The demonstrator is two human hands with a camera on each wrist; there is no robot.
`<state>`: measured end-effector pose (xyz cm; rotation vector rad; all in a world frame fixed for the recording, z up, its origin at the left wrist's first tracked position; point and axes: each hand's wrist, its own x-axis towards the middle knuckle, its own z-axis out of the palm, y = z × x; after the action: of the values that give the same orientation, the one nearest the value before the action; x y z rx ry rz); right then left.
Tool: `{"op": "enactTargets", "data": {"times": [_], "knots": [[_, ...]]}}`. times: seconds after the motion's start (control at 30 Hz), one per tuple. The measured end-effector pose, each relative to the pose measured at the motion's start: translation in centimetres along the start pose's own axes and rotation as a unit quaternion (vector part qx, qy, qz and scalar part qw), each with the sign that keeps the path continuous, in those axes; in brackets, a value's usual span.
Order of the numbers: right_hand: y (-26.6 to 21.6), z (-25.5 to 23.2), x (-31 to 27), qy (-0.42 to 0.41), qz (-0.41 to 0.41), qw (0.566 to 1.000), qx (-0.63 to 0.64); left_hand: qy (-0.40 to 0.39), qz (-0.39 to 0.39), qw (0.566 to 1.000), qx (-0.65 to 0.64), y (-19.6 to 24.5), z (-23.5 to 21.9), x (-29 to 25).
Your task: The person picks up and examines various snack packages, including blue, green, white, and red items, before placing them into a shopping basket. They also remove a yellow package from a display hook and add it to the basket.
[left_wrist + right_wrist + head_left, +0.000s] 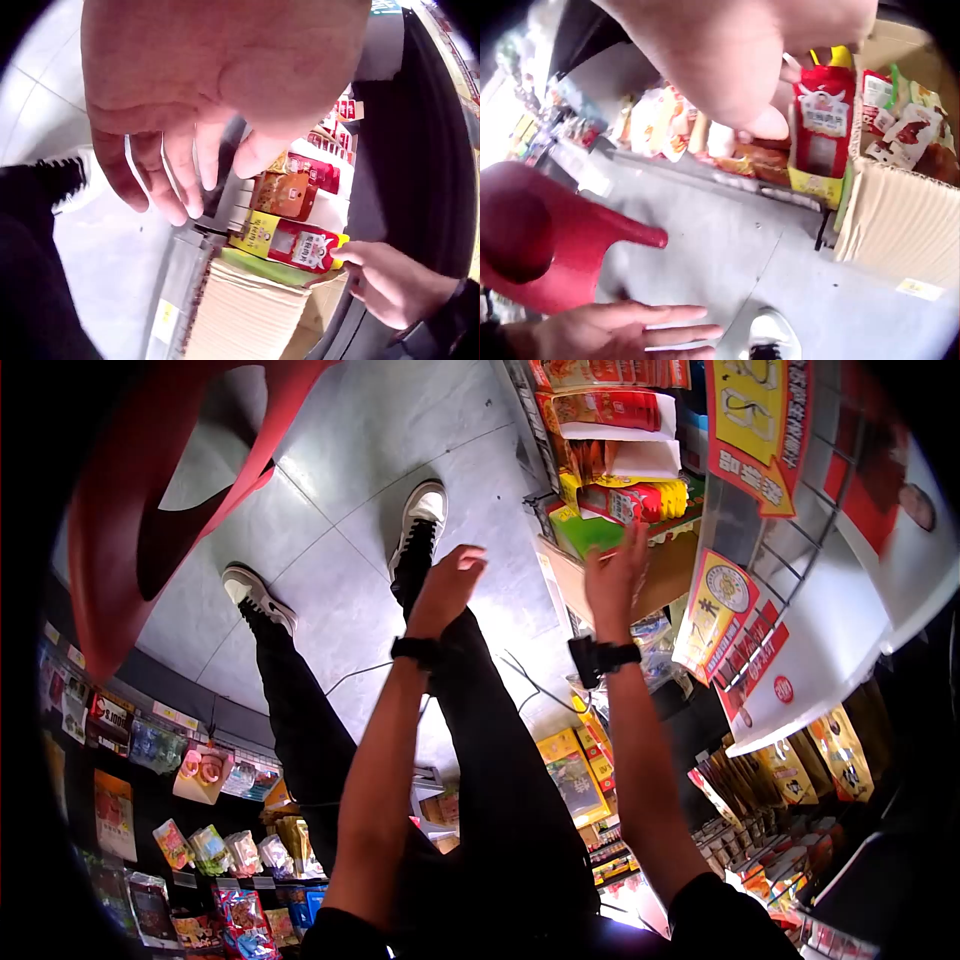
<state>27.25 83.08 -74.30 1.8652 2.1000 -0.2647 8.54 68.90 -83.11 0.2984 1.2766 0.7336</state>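
A red and yellow snack packet (304, 247) stands in the shelf row beside a cardboard box (244, 311). My right hand (397, 281) pinches the packet's yellow end between thumb and fingers; in the right wrist view the same packet (823, 124) is just beyond the hand (735, 52). Over the floor, left of the shelf, my left hand (448, 592) holds nothing, its fingers loosely bent in the head view. Seen from the right wrist, the left hand (622, 330) has its fingers extended and spread.
More packets (615, 410) line the shelf beyond the right hand. Loose packets (915, 131) lie in the cardboard box. A red stool (120, 510) stands at the left. A wire rack with signs (765, 435) rises at the right, and cables (520, 670) hang near the legs.
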Motion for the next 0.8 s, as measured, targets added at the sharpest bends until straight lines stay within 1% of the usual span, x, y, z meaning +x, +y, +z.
{"op": "enactTargets", "data": {"times": [0.03, 0.07, 0.1, 0.17, 0.23, 0.3, 0.33, 0.37, 0.43, 0.5, 0.53, 0.57, 0.63, 0.7, 0.73, 0.77, 0.8], "knots": [[-1.6, -0.8, -1.5, -0.02, -0.027, 0.999, -0.031, -0.004, -0.015, 1.0, 0.022, -0.2, -1.5, -1.0], [-3.5, -1.6, -3.1, -0.038, -0.065, 0.997, -0.025, -0.02, -0.025, 0.998, 0.048, -1.6, -3.2, -1.8], [-5.5, -2.3, -4.5, -0.056, -0.104, 0.993, -0.02, 0.001, 0.017, 0.991, 0.13, -1.8, -4.8, -3.1], [-9.5, -3.6, -6.4, -0.077, -0.136, 0.985, 0.069, 0.045, 0.018, 0.994, 0.099, -1.7, -8.2, -6.5], [-14.3, -4.4, -8.5, -0.1, -0.136, 0.974, 0.154, 0.056, 0.03, 0.985, 0.161, 0.0, -12.2, -10.4], [-20.3, -6.7, -10.2, -0.139, -0.184, 0.956, 0.183, 0.085, 0.001, 0.97, 0.229, 1.3, -15.8, -14.1], [-23.4, -8.1, -10.9, -0.152, -0.236, 0.935, 0.219, 0.088, 0.0, 0.968, 0.236, 1.2, -17.7, -15.9], [-25.8, -8.5, -12.0, -0.176, -0.284, 0.917, 0.219, 0.1, 0.014, 0.971, 0.218, 1.0, -19.5, -18.1], [-30.7, -10.4, -14.1, -0.216, -0.397, 0.873, 0.182, 0.125, 0.039, 0.973, 0.191, 1.3, -22.8, -22.4], [-34.8, -12.1, -16.7, -0.242, -0.427, 0.856, 0.163, 0.154, 0.013, 0.967, 0.202, 3.8, -25.9, -26.9], [-36.6, -12.5, -17.9, -0.249, -0.431, 0.854, 0.151, 0.16, 0.002, 0.965, 0.208, 4.6, -27.5, -29.0], [-38.3, -12.8, -19.0, -0.265, -0.438, 0.847, 0.141, 0.191, 0.007, 0.966, 0.175, 5.5, -28.8, -31.0], [-41.3, -14.3, -20.7, -0.293, -0.447, 0.838, 0.111, 0.239, 0.037, 0.958, 0.153, 5.3, -31.7, -34.9], [-44.9, -15.8, -22.3, -0.28, -0.458, 0.837, 0.105, 0.254, 0.052, 0.96, 0.108, 3.4, -34.6, -38.0], [-46.8, -16.6, -23.1, -0.289, -0.445, 0.841, 0.101, 0.247, 0.024, 0.964, 0.091, 5.2, -36.5, -40.4], [-48.7, -17.3, -23.9, -0.293, -0.436, 0.844, 0.108, 0.273, 0.054, 0.958, 0.065, 4.4, -37.8, -41.9], [-50.7, -17.8, -24.3, -0.297, -0.43, 0.845, 0.116, 0.277, 0.034, 0.958, 0.068, 3.9, -39.3, -43.3]]}}
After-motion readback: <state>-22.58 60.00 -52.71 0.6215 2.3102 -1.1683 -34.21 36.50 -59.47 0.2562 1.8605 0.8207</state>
